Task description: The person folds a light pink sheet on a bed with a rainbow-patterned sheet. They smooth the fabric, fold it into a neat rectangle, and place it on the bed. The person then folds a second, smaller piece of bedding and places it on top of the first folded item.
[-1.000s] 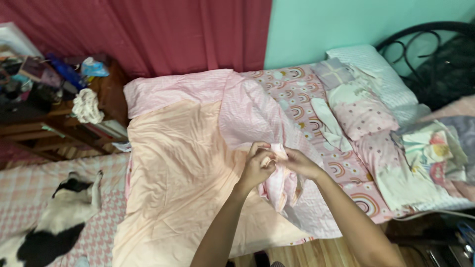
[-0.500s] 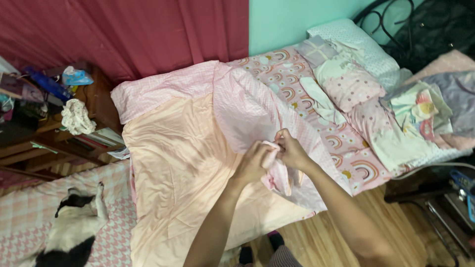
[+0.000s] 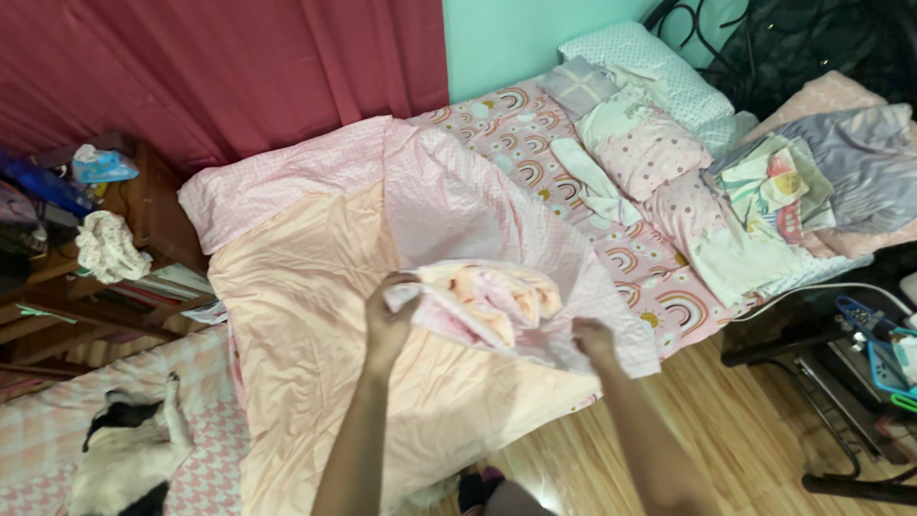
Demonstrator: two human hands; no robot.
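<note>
Two hands up over the foot of the bed, both forearms coming in from the bottom edge, elbows cut off by the frame.

Far left: black-and-white cat [image 3: 119, 454] lying on a pink checked mat [image 3: 205, 478], its body partly out of frame. Above it a wooden shelf unit [image 3: 143, 277] with a crumpled white cloth [image 3: 110, 247] on top.

Your left hand [image 3: 390, 320] is raised, back of the hand toward the camera, fingers clenched on the left end of a small pink-and-peach garment [image 3: 482, 304]. The garment runs bunched between your hands, hanging above the peach blanket [image 3: 315, 325] that covers the bed [image 3: 535, 162]. Its shape can't be made out in the folds.

Your right hand [image 3: 594, 339] sits lower and well apart from the left, gripping the garment's right end. Its fingers are mostly buried in the cloth, so the exact grip is hard to read. A pink checked sheet [image 3: 458, 205] lies right behind the garment and blends with it.

Far right: folded clothes [image 3: 669, 158] stacked on the rainbow-print bedsheet, a pillow [image 3: 640, 57] at the head.
</note>
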